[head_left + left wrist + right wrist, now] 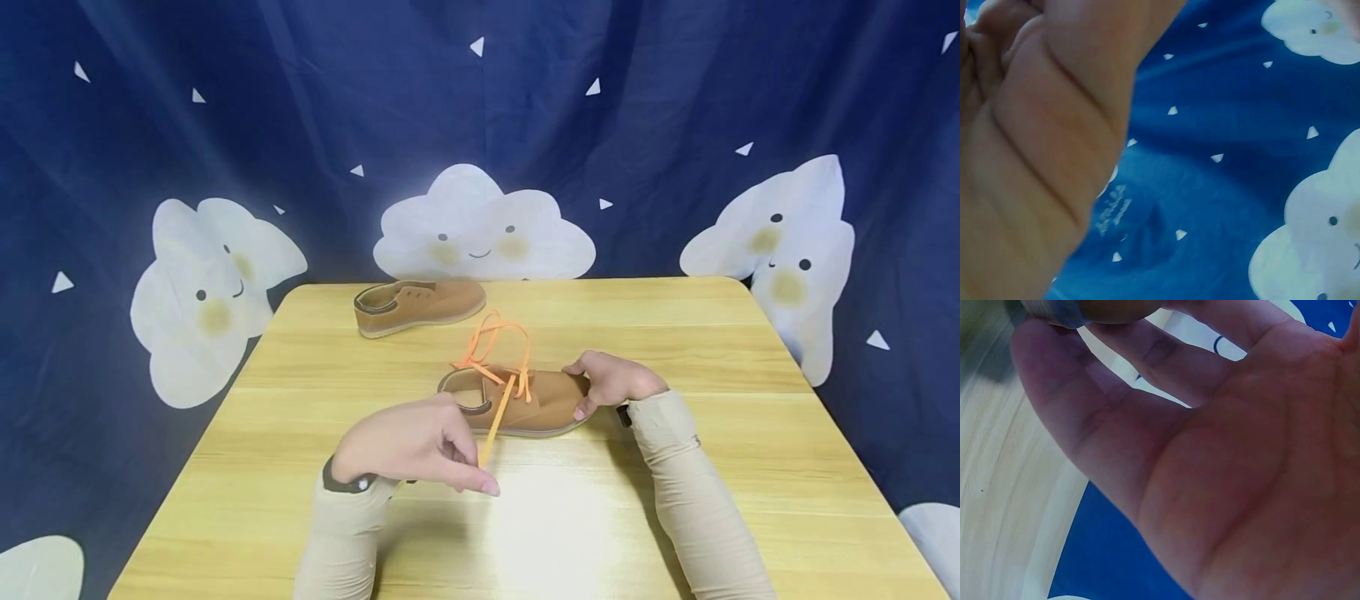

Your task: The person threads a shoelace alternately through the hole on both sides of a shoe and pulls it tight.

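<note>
A brown shoe [553, 402] lies sole down across the table, its toe to the right. Orange shoelace [498, 421] runs through its eyelets, with loops and a loose end spread above and behind the shoe. My left hand [412, 440], in front of the heel, pinches one lace end and holds it taut toward me. At the toe, my right hand [617, 380] grips the shoe between thumb and fingers; in the right wrist view the toe [1122, 309] shows at the top edge. The left wrist view has only part of the left hand [1054, 125], the lace being out of sight.
A second brown shoe [450, 303], with no lace seen in its eyelets, sits at the table's back edge, left of centre. The wooden table [697, 333] reaches a dark blue curtain [480, 108] printed with clouds.
</note>
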A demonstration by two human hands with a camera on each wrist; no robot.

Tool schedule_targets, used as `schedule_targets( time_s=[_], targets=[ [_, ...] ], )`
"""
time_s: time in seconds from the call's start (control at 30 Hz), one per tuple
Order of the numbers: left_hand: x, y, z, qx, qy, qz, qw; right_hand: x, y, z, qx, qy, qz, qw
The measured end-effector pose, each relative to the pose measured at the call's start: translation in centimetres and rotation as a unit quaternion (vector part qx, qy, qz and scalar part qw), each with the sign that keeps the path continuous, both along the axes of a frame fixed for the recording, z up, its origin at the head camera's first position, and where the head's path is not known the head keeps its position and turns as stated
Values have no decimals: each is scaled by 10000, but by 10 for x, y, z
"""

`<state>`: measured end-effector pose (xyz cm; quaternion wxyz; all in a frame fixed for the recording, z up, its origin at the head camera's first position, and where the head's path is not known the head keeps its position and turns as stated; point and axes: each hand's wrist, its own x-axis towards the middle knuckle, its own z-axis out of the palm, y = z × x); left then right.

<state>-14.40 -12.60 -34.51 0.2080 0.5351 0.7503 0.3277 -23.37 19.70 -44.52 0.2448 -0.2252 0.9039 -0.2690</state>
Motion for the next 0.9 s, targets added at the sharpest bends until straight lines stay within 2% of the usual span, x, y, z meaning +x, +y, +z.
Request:
schedule_targets(
  time_s=[0.13, 0.27, 0.33, 0.5, 0.6, 0.67, 0.77, 0.83, 0.9],
  targets=[
    [0, -11, 5, 461, 186, -28, 9988, -1, 0, 0, -96, -67, -8, 9999],
    [-4, -17, 5, 700, 395, 351, 9962, -3, 1, -1, -177, -72, 33, 9998],
    [-5, -19, 5, 775, 467, 447, 9949, -3, 1, -1, -154, -32, 84, 9998],
    [-4, -17, 5, 848, 656, 233, 9940, 0, 2, 3, -165, 205, 227, 9994],
    [-2, -16, 5, 821, 726, 144, 9939, 6, -4, 10, -528, 706, 267, 9957],
    [-1, -16, 5, 803, 771, 108, 9937, 14, -15, 18, -993, 1213, 311, 9871],
    [1, -15, 5, 799, 847, 92, 9932, 28, -40, 32, -1857, 1783, 706, 9637],
    [1, -15, 5, 802, 933, 73, 9924, 41, -57, 40, -2234, 1892, 1191, 9487],
    [2, -14, 6, 818, 993, 65, 9917, 52, -71, 46, -2523, 1689, 1827, 9351]
  ],
)
